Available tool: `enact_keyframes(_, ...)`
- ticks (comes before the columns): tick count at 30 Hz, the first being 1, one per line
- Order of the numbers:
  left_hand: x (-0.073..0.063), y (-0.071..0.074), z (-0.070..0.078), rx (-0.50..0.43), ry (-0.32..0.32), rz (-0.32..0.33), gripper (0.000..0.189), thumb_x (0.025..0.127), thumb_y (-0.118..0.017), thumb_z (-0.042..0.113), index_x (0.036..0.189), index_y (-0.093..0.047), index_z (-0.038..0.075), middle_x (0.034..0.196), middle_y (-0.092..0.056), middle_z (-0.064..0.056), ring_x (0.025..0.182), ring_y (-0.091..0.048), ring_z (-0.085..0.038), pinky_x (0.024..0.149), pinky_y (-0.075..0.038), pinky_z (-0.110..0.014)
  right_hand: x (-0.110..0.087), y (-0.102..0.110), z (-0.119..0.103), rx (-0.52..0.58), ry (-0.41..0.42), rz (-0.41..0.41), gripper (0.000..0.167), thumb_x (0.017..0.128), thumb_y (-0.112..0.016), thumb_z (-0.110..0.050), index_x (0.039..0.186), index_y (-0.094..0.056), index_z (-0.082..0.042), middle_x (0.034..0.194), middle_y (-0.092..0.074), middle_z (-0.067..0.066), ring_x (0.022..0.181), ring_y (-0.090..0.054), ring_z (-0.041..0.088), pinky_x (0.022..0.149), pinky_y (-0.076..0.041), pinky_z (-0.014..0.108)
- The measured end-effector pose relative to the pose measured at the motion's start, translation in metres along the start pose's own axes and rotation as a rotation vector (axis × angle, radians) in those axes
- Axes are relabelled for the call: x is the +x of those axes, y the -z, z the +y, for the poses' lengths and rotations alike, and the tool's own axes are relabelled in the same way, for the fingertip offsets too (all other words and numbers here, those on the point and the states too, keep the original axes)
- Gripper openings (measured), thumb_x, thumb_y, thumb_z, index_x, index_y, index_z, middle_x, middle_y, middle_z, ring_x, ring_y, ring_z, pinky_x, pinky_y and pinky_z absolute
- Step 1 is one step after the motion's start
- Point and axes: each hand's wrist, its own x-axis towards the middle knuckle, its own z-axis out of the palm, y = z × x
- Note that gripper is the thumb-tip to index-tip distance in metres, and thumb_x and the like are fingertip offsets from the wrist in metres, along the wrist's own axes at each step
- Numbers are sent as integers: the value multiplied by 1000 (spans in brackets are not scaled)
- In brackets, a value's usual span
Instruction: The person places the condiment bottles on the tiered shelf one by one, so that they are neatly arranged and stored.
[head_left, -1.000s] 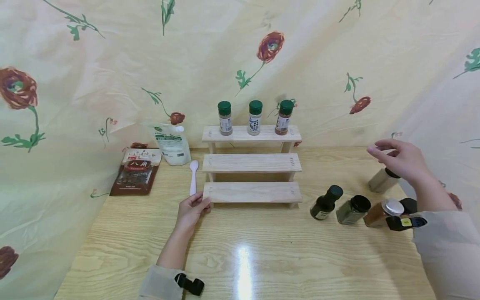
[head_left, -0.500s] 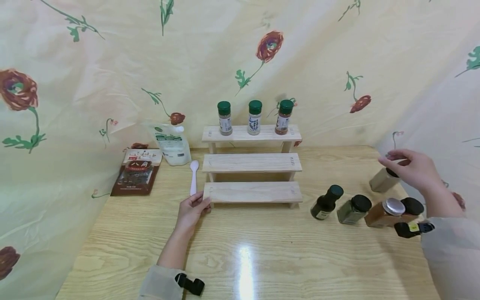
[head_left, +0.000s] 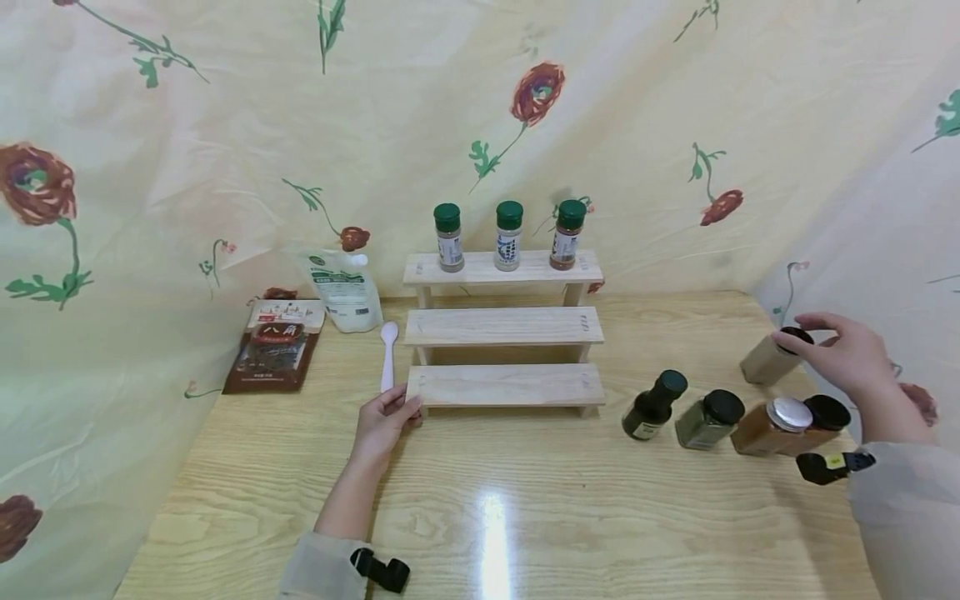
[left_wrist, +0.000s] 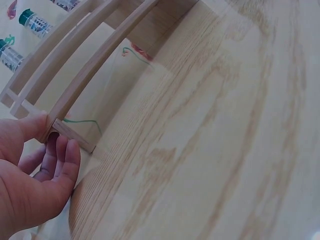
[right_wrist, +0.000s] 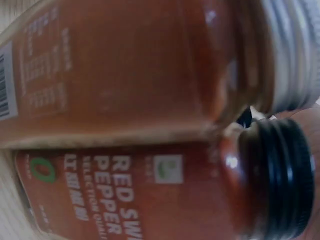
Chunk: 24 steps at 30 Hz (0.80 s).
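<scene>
My left hand (head_left: 384,425) grips the front left corner of a three-step wooden rack (head_left: 504,385), thumb on the lowest shelf. The left wrist view has the thumb above that shelf's end and the fingers curled beneath. At the far right, my right hand (head_left: 847,350) holds a spice jar (head_left: 767,363) with pale contents by its black lid, thumb in front and fingers behind. This hand is mostly hidden in the right wrist view, behind a red pepper jar (right_wrist: 125,195) with a black lid and a silver-lidded jar (right_wrist: 135,65).
Three green-capped shakers (head_left: 507,237) stand on the top shelf. A dark bottle (head_left: 654,406) and a green-filled jar (head_left: 708,419) stand right of the rack. Left of it are a white spoon (head_left: 387,354), a white pouch (head_left: 345,292) and a brown packet (head_left: 277,346).
My right hand has come down and rightward from above the pale spice jar to its lid, the fingers now around it. My left hand has stayed on the rack.
</scene>
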Motion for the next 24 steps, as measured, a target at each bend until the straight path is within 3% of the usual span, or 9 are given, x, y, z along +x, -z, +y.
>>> enact_keyframes(6,0,1,-1,-4,0,2,45,94,-70,-1,134,-55,-13,96,-64,-6,77,-66,-12,72,-61,-22,2,-3,10,0,-3,-59,79,98,-60,-54,144,-42,8,139,-40,40,110,-46,54,73,-45,59)
enact_keyframes(12,0,0,-1,-9,0,-2,44,94,-69,-2,135,-55,-12,97,-64,-7,78,-67,-13,74,-62,-23,2,-5,14,3,-24,-80,80,97,-61,-55,143,-42,8,135,-42,40,106,-47,52,70,-45,52)
enact_keyframes(18,-1,0,-1,-7,2,-9,45,95,-69,-1,135,-54,-12,98,-64,-7,78,-67,-13,74,-62,-23,2,-8,19,1,-46,-92,87,96,-61,-55,142,-39,16,134,-39,45,107,-45,57,79,-44,67)
enact_keyframes(24,0,0,-1,-9,5,-5,45,94,-69,-1,136,-54,-12,98,-64,-7,78,-66,-12,74,-61,-23,5,-10,25,-37,-17,-68,88,95,-64,-55,141,-41,17,132,-42,46,104,-51,56,77,-48,66)
